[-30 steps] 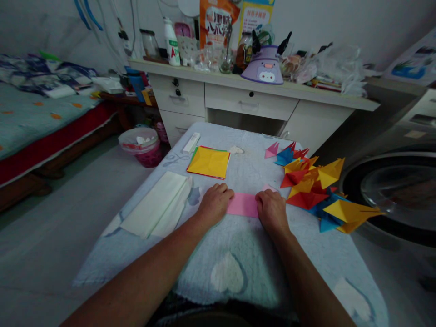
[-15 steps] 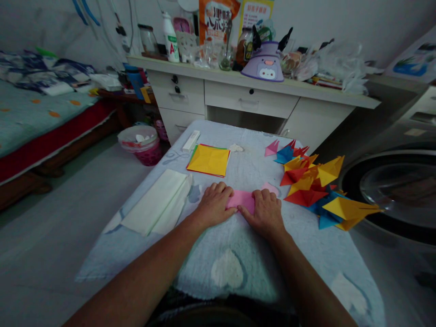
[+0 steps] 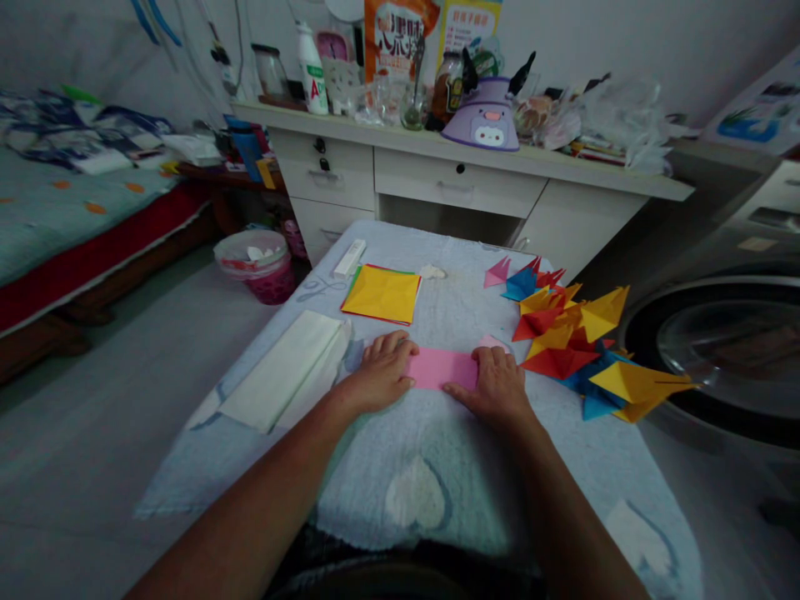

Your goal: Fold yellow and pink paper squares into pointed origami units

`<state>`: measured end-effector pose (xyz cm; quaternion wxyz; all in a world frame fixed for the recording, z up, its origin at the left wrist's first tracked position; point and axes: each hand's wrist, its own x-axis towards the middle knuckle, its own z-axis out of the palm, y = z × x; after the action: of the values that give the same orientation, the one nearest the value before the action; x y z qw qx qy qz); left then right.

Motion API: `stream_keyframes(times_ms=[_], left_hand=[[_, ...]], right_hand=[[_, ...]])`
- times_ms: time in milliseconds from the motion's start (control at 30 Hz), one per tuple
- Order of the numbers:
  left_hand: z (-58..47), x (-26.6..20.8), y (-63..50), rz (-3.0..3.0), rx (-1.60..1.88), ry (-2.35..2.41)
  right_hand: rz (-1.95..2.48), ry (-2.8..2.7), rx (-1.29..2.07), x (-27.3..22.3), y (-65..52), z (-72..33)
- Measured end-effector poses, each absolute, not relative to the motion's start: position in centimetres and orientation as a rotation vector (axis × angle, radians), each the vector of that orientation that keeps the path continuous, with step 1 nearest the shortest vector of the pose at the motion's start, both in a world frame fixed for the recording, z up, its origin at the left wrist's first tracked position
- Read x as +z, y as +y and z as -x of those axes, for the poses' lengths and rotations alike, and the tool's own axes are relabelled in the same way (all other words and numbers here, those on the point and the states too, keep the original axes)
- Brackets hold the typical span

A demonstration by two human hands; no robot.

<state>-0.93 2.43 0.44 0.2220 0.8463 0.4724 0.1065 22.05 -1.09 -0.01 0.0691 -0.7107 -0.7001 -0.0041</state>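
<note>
A pink sheet of origami paper (image 3: 442,369), folded into a rectangle, lies flat on the cloth-covered table (image 3: 350,483). My left hand (image 3: 386,372) grips its left end between thumb and fingers. On the right end, my right hand (image 3: 498,383) holds it the same way, thumb along the near edge. Beyond the hands sits a stack of square paper (image 3: 382,293) with a yellow sheet on top. Folded paper cranes (image 3: 562,362) in red, yellow, blue and pink cluster to the right of my right hand. Another pink piece shows partly behind that hand.
Folded white paper (image 3: 284,367) lies left of my left hand, and a small white box (image 3: 350,259) rests near the table's far left edge. A white cabinet (image 3: 459,187) stands behind the table. At right is a washing machine (image 3: 737,333); a pink bin (image 3: 270,279) is on the floor.
My hands have moved apart toward the two ends of the pink paper, so more of its surface shows between them. Other things on the table stay put.
</note>
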Motion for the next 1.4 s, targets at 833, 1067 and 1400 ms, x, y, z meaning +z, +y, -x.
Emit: stream_keyframes(times_ms=[833,1067,1400], left_hand=[[2.2,1.2,3.4,-2.282,0.142,1.218],[2.2,1.2,3.5,-2.290,0.123,1.215],[2.1,0.7,3.3,-2.278,0.286,1.210]], right_hand=[[2.127,-2.107,0.524,1.8,-0.7,-27.9],[2.110,-2.082,0.547,1.9,-0.8,-28.0],[1.717,-1.942,0.367,1.8,-0.7,-25.6]])
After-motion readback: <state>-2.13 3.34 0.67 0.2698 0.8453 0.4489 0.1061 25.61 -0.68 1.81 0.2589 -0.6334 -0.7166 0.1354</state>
